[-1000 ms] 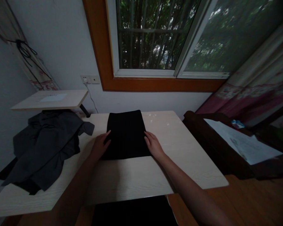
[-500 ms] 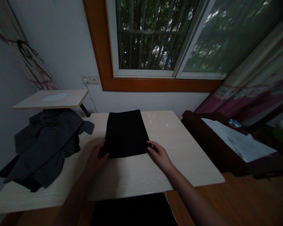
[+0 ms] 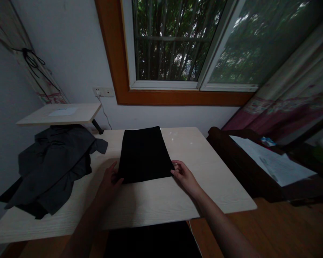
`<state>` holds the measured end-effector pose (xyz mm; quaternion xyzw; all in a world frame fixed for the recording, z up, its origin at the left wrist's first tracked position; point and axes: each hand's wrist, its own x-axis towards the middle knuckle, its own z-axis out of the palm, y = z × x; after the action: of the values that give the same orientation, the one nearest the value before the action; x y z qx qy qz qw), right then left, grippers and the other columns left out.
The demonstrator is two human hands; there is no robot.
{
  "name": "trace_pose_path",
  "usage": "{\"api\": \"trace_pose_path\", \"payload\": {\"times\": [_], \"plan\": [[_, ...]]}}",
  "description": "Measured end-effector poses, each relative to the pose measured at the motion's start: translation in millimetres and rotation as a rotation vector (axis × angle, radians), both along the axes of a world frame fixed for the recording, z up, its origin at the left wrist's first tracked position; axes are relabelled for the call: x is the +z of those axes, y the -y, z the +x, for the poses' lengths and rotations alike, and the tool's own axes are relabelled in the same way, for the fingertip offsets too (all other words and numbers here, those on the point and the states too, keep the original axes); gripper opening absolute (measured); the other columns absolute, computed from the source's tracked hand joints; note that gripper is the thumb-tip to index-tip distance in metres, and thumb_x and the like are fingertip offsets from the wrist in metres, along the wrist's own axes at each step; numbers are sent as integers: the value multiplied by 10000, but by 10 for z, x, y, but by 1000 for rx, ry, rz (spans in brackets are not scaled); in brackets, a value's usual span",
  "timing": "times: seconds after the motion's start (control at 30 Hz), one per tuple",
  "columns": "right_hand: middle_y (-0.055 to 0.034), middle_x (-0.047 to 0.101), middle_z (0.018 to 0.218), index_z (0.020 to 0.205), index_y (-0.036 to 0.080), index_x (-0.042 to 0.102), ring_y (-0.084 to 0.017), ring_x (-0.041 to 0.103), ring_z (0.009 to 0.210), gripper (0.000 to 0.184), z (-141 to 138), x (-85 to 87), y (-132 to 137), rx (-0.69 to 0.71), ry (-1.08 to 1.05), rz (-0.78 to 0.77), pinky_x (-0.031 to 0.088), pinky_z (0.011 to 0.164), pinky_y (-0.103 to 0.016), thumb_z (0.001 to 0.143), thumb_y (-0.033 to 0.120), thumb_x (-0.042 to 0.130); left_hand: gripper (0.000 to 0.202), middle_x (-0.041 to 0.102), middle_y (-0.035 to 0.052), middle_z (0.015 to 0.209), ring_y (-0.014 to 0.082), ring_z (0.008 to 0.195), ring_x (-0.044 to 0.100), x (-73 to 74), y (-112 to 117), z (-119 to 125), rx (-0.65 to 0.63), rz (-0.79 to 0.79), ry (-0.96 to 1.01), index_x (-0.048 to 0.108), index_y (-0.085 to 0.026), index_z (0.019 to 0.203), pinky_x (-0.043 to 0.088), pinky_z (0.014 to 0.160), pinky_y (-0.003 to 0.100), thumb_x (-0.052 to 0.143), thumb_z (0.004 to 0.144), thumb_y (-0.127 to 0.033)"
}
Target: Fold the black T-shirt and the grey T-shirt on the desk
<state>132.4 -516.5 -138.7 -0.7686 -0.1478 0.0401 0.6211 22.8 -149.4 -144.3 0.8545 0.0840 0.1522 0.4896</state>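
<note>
The left hand point(image 3: 109, 180) lies low on the tabletop point(image 3: 210, 179) with its thumb raised and its fingertips point(image 3: 119, 180) meeting the near left corner of a folded black garment point(image 3: 144, 154). In the dim light it is unclear whether they pinch the cloth or only touch it. The right hand point(image 3: 185, 176) has its fingers point(image 3: 177, 165) curled against the garment's near right corner. They touch the edge, but whether any cloth sits between thumb and fingers cannot be told.

The garment is a flat, neat rectangle, narrower at the far end. It lies in the middle of the pale wood-grain tabletop and reaches from the far edge about halfway toward the near edge. Both forearms come in from the near edge, one on each side of it.

A crumpled heap of dark grey clothing point(image 3: 54, 161) covers the left side of the tabletop, apart from the black garment, with part of it hanging over the left edge. Above the far left corner is a small raised board point(image 3: 78, 114) with a sheet of paper point(image 3: 63, 111) on it. A wall socket point(image 3: 103, 92) with a cord plugged in sits behind it. A wood-framed window point(image 3: 174, 46) faces the far edge. To the right of the tabletop stands dark furniture point(image 3: 231, 150) bearing white papers point(image 3: 274, 163), with a patterned curtain point(image 3: 290, 96) beyond.
</note>
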Motion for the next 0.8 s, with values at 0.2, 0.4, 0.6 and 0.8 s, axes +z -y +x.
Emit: {"api": "trace_pose_path", "payload": {"times": [0.2,0.4,0.6,0.8], "plan": [[-2,621,887,1201,237,614,-183,612,808,350,-71,-40,152,18,60,-217,497,780,-323,879,370,638,649,504,51,1153,193,1019,618,-8,-7,-112,76,143,38,443,-282,1469,564,966,431,654,858,-344],[-60,653,965,1116,241,663,-250,631,958,248,-249,-46,208,-6,147,-340,519,894,-410,914,359,580,507,514,60,1139,201,962,620,46,5,-263,17,265,-62,559,-294,1373,568,953,449,630,872,-329],[-105,675,1011,1110,227,691,-277,624,1002,273,-241,241,60,-130,337,-411,521,918,-437,987,321,467,379,563,118,1313,280,1226,567,308,89,-109,-18,560,85,642,-259,1286,471,1104,505,555,924,-329],[-123,642,1320,1399,202,597,-273,568,1246,438,20,384,-625,-35,524,-619,452,1111,-439,1027,281,380,431,520,96,1522,318,1475,372,459,534,421,-210,819,96,610,-205,1374,240,1233,592,440,982,-268]]}}
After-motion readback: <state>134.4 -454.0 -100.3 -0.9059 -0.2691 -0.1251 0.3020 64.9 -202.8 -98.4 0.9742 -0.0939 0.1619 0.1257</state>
